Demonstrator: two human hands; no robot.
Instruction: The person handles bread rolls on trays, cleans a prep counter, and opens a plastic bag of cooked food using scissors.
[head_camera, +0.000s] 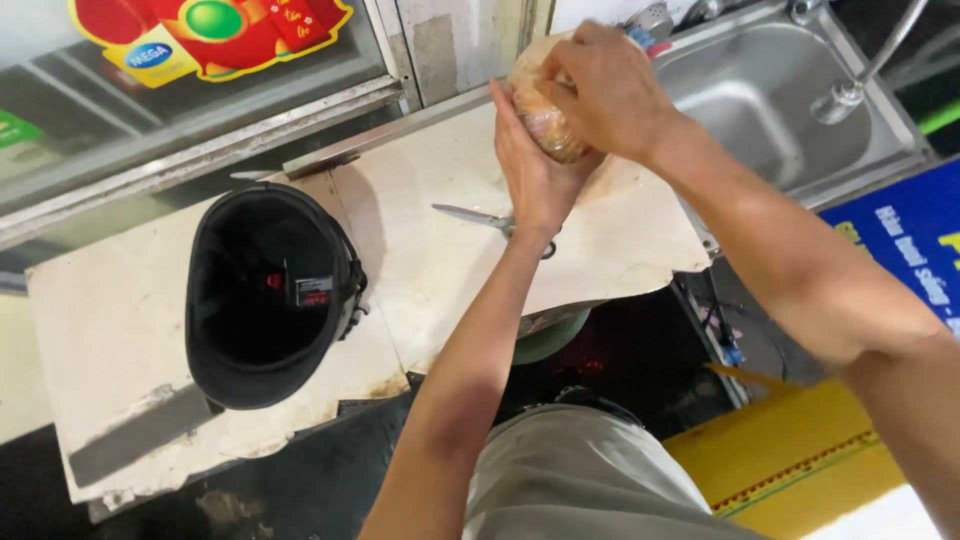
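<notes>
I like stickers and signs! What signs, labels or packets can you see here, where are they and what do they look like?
Sticker: on the glass, top left; red and yellow with a green ball.
Sign: right edge; blue with pale and yellow lettering.
Label: inside the black helmet; small, dark with red.
Clear bag: between both hands, holding something orange-brown.

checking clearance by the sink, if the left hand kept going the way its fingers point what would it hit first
The left hand points up and away, already flat against the clear bag of orange-brown contents, so the bag comes first. Beyond that looks like the wall edge beside the steel sink, though depth is unclear.
</notes>
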